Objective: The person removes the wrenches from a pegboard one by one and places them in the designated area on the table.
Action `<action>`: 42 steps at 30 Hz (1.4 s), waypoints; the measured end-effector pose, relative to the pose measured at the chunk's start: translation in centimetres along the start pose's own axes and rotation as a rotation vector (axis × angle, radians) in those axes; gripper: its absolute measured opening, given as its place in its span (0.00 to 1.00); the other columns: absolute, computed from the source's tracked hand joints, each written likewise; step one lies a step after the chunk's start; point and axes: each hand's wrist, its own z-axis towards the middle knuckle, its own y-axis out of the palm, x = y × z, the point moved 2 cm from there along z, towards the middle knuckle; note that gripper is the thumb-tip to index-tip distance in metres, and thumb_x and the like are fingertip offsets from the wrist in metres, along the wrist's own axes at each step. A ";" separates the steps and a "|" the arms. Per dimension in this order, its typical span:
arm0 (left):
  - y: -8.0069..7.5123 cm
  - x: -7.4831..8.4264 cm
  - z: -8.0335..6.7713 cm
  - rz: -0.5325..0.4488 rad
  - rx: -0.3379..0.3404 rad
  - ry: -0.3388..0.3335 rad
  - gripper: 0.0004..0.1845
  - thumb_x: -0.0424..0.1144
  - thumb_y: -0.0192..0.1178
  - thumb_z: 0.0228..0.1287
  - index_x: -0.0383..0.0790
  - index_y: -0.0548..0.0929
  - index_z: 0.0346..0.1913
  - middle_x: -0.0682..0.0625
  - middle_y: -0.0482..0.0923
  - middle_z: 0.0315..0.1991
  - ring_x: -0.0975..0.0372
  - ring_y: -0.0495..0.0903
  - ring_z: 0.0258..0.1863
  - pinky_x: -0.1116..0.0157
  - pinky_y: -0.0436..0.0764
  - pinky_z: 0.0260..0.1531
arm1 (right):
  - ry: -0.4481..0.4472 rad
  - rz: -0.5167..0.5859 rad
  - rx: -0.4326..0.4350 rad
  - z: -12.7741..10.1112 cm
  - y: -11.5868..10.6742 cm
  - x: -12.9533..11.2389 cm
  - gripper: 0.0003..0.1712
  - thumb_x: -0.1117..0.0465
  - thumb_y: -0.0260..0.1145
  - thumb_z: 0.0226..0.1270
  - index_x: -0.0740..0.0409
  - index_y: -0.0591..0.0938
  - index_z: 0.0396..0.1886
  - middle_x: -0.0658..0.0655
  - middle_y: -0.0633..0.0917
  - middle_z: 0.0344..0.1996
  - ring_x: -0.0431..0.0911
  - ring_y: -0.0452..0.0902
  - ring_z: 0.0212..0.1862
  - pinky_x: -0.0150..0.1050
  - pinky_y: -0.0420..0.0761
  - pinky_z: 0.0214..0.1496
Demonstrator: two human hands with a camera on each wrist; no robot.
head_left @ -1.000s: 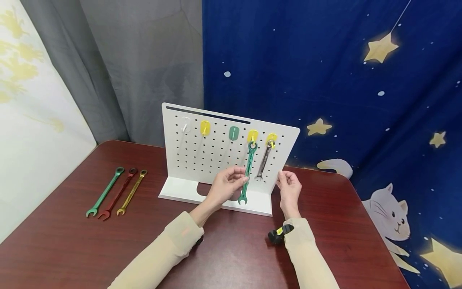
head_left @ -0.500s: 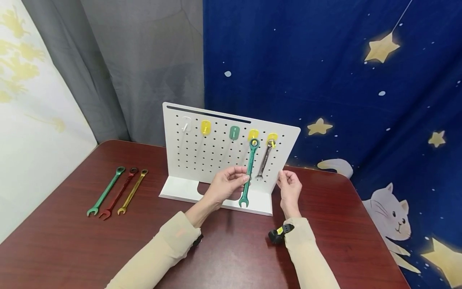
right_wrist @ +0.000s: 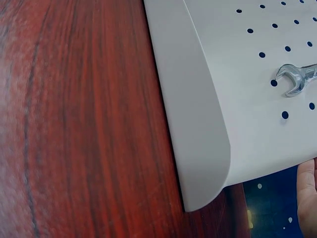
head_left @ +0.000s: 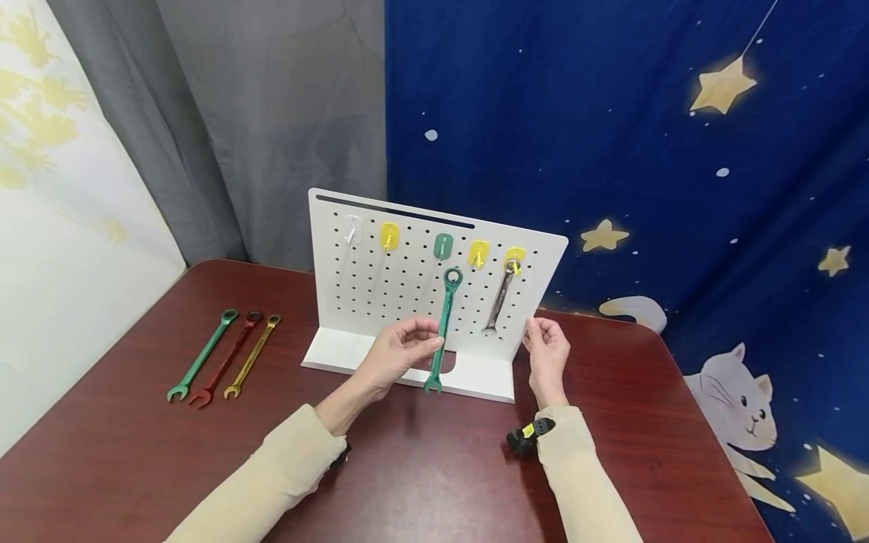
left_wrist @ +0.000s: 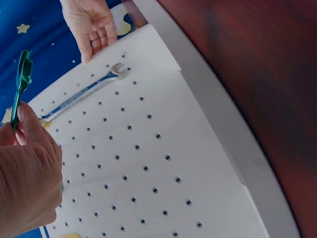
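Glossy green wrench (head_left: 446, 311): ring end up, forked end down.

Five wrenches (head_left: 445, 313), five hooks (head_left: 443, 246), one pegboard (head_left: 373, 290)

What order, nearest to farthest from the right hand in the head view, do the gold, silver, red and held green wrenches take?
1. Silver wrench: at right on the pegboard.
2. Held green wrench: in the left hand.
3. Gold wrench: on the table, left of the pegboard.
4. Red wrench: left of the gold one.
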 end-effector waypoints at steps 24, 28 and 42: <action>-12.3 -1.6 -5.9 0.342 0.065 -0.138 0.21 0.39 0.61 0.63 0.24 0.74 0.52 0.47 0.79 0.37 0.69 0.79 0.34 0.67 0.83 0.38 | -0.003 -0.028 -0.016 0.5 -0.1 -0.1 0.07 0.60 0.64 0.64 0.59 0.78 0.33 0.45 0.80 0.24 0.35 0.77 0.30 0.33 0.83 0.41; -14.7 -1.4 -7.1 0.395 0.079 -0.164 0.24 0.40 0.61 0.63 0.25 0.73 0.55 0.45 0.80 0.40 0.69 0.80 0.36 0.65 0.83 0.39 | -0.002 -0.038 -0.017 0.5 -0.1 -0.1 0.09 0.59 0.64 0.64 0.62 0.78 0.35 0.45 0.80 0.24 0.35 0.77 0.30 0.34 0.83 0.43; -22.3 -1.4 -9.8 0.487 0.153 -0.247 0.28 0.42 0.58 0.66 0.22 0.68 0.60 0.54 0.81 0.41 0.73 0.79 0.36 0.71 0.82 0.36 | 0.004 -0.032 -0.010 0.1 -0.1 0.0 0.06 0.60 0.65 0.63 0.56 0.78 0.30 0.45 0.81 0.23 0.35 0.77 0.29 0.38 0.83 0.43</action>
